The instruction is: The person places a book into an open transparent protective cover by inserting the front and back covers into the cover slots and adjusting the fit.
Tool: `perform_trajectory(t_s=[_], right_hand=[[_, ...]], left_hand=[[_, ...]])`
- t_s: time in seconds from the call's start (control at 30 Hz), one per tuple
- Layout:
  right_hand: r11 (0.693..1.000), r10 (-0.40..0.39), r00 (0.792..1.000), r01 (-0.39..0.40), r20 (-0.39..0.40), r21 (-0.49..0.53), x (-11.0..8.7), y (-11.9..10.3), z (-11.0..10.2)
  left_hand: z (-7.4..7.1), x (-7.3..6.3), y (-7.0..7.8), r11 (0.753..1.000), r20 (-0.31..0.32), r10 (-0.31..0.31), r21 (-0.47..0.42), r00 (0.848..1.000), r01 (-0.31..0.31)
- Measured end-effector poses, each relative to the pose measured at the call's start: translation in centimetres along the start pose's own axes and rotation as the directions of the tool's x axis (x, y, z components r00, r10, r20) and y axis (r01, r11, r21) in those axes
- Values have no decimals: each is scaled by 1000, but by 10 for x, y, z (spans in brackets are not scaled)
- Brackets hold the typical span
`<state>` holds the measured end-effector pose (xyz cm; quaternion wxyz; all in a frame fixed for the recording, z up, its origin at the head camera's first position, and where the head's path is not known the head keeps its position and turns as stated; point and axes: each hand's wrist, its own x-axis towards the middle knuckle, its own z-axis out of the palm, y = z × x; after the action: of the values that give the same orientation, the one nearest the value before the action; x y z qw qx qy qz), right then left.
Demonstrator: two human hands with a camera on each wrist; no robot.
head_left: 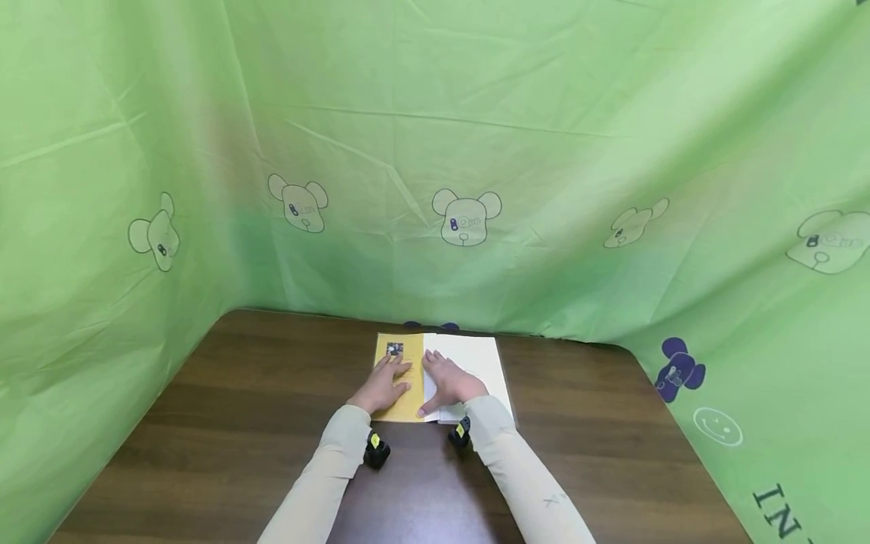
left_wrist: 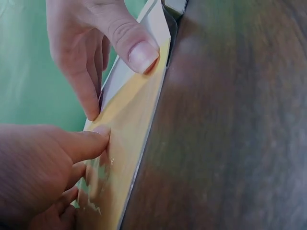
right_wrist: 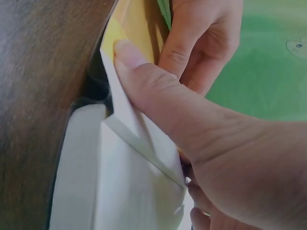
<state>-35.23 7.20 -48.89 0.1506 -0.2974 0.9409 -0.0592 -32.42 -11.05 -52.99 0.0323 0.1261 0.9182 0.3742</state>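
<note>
An open book (head_left: 481, 353) lies on the table, its thick page block (right_wrist: 76, 158) on the right and a yellow cover flap (head_left: 401, 412) on the left. My left hand (head_left: 382, 385) rests on the yellow flap, fingers spread, beneath a small printed photo (head_left: 395, 348). Along the crease between yellow and white, my right hand (head_left: 454, 381) presses with its thumb at the near edge and its fingertips farther up. In the left wrist view, glossy clear film (left_wrist: 98, 201) covers the flap. The right palm hides part of the white page.
A brown wooden table (head_left: 272, 400) extends around the book. Green fabric (head_left: 381, 257) with bear-head prints hangs behind the table and on both sides. Each wrist carries a small black camera, one below the left hand (head_left: 377, 451).
</note>
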Motion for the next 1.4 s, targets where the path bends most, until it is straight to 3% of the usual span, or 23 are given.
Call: perform_trajectory(t_s=[0.27,0.43,0.6,0.77,0.9,1.07,1.27,1.4], right_hand=[[1000,12,1000,-13,-25,-12,7,-2,-11],[1000,7,999,-7,-37,-7,6,-5,-13],[998,-6,998,9,-55,58,1,-8,-11],[985,-5,987,33,-159,169,-4,-2,-4],[976,84,956,-22,-282,216,-11,9,5],[947,301,877,-229,-374,226,-26,27,7],[825,548,790,-456,-274,335,-47,42,2],[780,606,761,-510,-234,363,-54,45,4]], left_hand=[[-9,9,1,1000,-46,7,-18,999,-8],[-13,8,-1,999,-39,-12,-44,999,11],[-14,4,-4,997,-35,-33,-65,999,30],[-11,2,-5,996,-26,-46,-82,999,44],[-7,0,-4,994,-6,-52,-97,999,51],[-4,-1,-2,992,4,-51,-116,999,51],[-4,-2,-3,991,18,-58,-121,998,59],[-3,-5,-1,991,28,-59,-115,998,62]])
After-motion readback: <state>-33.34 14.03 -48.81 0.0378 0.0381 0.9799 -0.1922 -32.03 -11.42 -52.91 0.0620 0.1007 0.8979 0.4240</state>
